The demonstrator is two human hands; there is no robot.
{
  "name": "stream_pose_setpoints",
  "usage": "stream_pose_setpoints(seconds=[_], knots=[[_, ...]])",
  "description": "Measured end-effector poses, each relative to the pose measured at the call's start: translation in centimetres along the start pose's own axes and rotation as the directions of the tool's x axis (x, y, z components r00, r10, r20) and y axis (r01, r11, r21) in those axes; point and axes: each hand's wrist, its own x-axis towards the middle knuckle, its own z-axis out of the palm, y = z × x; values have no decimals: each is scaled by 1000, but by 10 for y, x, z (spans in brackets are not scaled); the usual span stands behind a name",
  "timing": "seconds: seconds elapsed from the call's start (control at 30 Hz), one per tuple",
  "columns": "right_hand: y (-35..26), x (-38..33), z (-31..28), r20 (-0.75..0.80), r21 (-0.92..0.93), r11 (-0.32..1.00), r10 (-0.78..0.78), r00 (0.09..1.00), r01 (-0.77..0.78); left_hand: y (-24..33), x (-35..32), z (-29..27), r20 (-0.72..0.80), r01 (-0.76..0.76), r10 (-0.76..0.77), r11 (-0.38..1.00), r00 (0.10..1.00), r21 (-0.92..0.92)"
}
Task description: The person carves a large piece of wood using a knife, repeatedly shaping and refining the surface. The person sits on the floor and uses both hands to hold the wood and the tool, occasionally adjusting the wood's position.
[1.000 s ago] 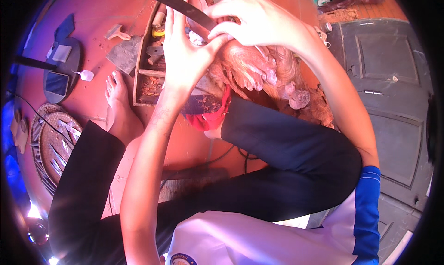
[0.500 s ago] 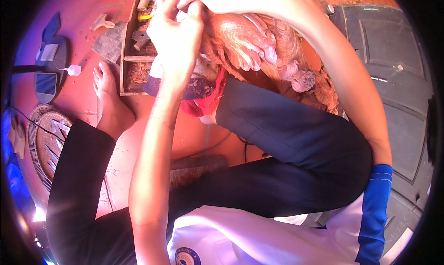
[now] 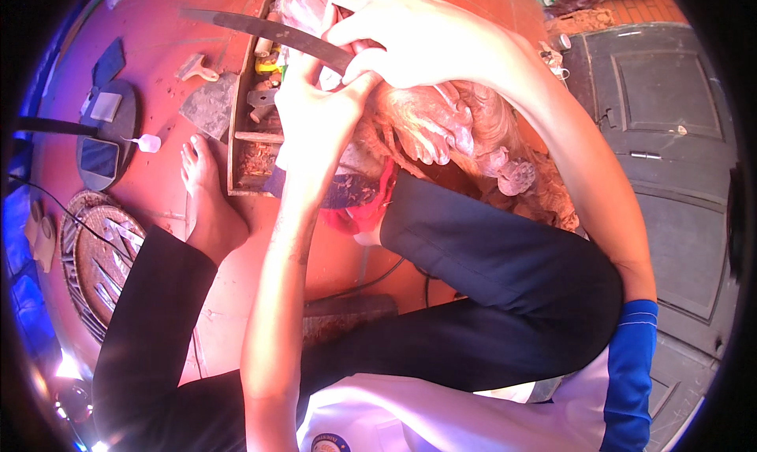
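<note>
Near the top of the view, my right hand [image 3: 402, 38] is closed round one end of a long, dark, tapered metal blade [image 3: 276, 33], which looks like a file or a knife. Its thin tip points left over the wooden box. My left hand [image 3: 319, 109] is just below, fingers bent and thumb meeting the right hand at the blade; what its fingers grip underneath is hidden. Beneath both hands lies a carved wooden piece [image 3: 418, 121] with flowing, leaf-like folds and a knob-like end. It rests by my bent leg, next to a dark and red cloth [image 3: 347, 192].
An open wooden box [image 3: 256, 137] holds tools and shavings. Left on the red floor are a brush [image 3: 197, 67], a dark round stand with a phone [image 3: 98, 156] on it, and a woven tray [image 3: 95, 231] of metal tools. A grey panelled door-like board [image 3: 670, 97] lies right.
The view has tilted, so the scene sits lower in the picture. More of the dark blade now shows, reaching left from my hands. Both hands remain together above the carving.
</note>
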Motion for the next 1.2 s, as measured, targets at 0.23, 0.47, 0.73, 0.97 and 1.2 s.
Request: stream_pose_setpoints(seconds=[0.23,0.47,0.73,0.97,1.2], knots=[[-12,8,-14,8,223,969,103,995,-103,0,8,-6,-29,46,-42,985,999,165],[-13,0,-34,94,263,956,111,989,-132,-36,15,-4,-27,-44,48,989,998,141],[-17,8,-40,119,270,958,67,991,-97,0,3,-3,-9,-66,66,998,998,13],[-16,8,-44,156,269,959,51,986,-92,23,-4,-15,127,-11,9,1000,992,14],[-18,15,-52,192,259,961,47,980,-96,23,5,-18,82,15,-16,1000,997,5]])
